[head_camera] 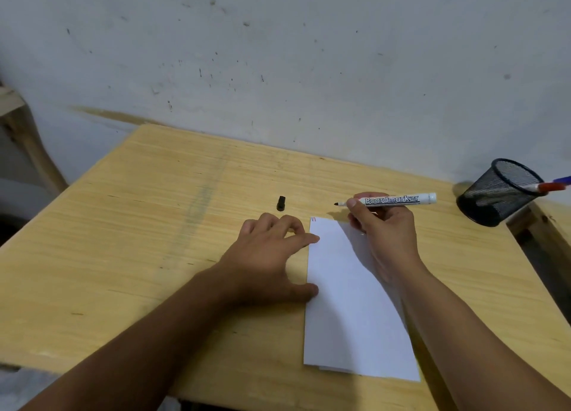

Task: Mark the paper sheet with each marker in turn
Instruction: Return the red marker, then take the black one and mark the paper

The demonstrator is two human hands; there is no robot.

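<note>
A white paper sheet (349, 302) lies on the wooden table (154, 225), with short red and blue strokes at its far left corner. My right hand (383, 228) grips an uncapped black board marker (398, 200), held level above the sheet's far edge with its tip pointing left. My left hand (268, 256) rests flat on the table, fingertips and thumb pressing the sheet's left edge. The marker's black cap (281, 203) stands on the table beyond my left hand.
A black mesh pen cup (497, 192) stands at the table's far right corner, holding a red marker (548, 187) and a blue one that lean out to the right. A grey wall rises behind the table. A wooden frame stands at the left.
</note>
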